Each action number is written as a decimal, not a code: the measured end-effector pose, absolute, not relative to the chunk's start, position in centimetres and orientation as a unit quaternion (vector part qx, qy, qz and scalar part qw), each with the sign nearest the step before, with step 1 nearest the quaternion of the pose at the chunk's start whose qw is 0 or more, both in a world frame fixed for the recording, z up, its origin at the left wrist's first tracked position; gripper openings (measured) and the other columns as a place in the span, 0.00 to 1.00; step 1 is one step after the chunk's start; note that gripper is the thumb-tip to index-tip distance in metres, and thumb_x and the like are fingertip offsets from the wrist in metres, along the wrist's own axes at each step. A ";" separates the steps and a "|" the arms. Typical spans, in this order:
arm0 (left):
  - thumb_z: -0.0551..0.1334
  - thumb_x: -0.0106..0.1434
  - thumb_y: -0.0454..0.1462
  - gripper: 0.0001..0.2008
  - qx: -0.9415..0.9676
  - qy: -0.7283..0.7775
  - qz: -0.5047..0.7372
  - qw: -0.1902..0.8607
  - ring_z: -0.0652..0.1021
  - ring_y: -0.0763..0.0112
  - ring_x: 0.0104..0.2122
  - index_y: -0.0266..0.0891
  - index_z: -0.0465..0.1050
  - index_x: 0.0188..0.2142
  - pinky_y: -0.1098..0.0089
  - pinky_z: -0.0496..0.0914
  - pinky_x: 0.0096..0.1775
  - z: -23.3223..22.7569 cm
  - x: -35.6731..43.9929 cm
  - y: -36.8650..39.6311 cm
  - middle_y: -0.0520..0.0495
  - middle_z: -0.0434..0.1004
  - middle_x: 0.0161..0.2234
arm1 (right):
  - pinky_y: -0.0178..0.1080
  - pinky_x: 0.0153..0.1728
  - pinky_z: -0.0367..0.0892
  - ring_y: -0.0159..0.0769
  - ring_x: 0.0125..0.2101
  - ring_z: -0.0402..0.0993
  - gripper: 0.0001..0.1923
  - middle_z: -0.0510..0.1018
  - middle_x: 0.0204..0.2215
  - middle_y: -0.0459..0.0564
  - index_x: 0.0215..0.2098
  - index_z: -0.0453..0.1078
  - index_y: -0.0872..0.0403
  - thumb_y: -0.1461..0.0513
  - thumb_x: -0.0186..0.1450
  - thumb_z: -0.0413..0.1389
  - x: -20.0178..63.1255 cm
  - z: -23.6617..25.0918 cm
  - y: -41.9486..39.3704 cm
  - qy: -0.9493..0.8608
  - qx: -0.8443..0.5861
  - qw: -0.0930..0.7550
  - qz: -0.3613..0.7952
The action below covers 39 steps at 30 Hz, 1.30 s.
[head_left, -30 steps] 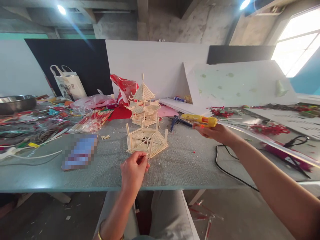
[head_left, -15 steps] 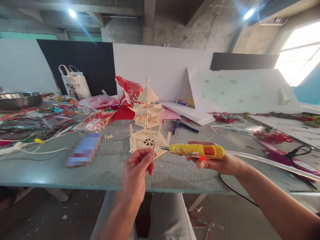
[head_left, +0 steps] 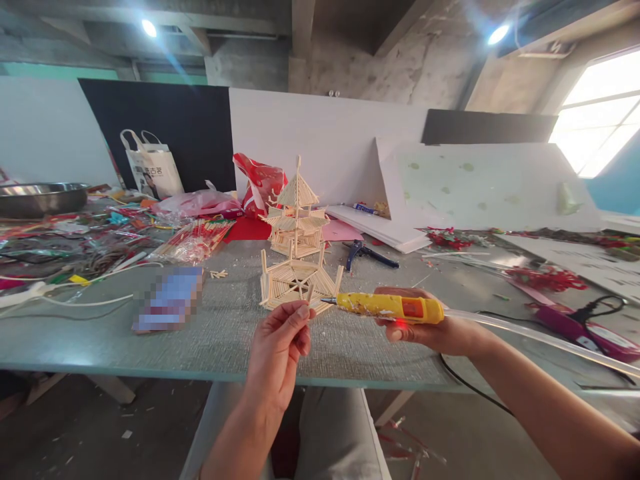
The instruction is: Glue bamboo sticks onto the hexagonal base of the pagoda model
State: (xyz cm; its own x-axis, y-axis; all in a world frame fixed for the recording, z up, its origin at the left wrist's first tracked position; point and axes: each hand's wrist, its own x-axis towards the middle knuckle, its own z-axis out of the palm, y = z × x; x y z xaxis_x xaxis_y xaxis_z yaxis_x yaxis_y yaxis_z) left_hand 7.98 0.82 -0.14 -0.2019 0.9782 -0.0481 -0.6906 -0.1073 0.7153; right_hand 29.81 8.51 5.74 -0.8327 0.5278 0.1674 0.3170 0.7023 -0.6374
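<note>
My left hand is closed in a pinch, thumb against forefinger, at the front of a hexagonal stick base. A short wooden stick rises from the fingertips; its lower part is hidden. My right hand grips a yellow glue gun lying sideways, its metal nozzle pointing left, close to the left fingertips. A clear glue stick runs out of the gun's rear. Behind the base stands a tiered pagoda of pale sticks with a pointed roof.
Dark blue pliers-like tool lies right of the pagoda. A phone, blurred, lies at left beside white cables. Plastic packets and stick bundles cover the table's left. Red decorations and white boards lie at right.
The glue gun has dropped slightly and shifted a little left, its nozzle lower beside the left fingertips. The left hand stays pinched in nearly the same spot.
</note>
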 end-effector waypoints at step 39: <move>0.66 0.49 0.31 0.06 0.166 0.230 0.689 0.667 0.65 0.88 0.17 0.33 0.71 0.28 0.83 0.59 0.17 -0.7 7.8 1.1 0.52 0.73 0.25 | 0.32 0.25 0.56 0.28 0.24 0.57 0.16 0.60 0.25 0.44 0.27 0.59 0.55 0.50 0.61 0.50 28.4 7.2 7.3 -0.925 -0.243 0.134 0.261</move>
State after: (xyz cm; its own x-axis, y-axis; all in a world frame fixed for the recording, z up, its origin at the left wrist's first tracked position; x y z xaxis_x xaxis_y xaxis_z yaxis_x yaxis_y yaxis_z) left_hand 7.80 1.08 -0.75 -0.0551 0.9954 -0.0779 -0.8421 -0.0044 0.5393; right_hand 28.42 7.34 7.17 -0.8457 0.5196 0.1218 0.3792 0.7457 -0.5479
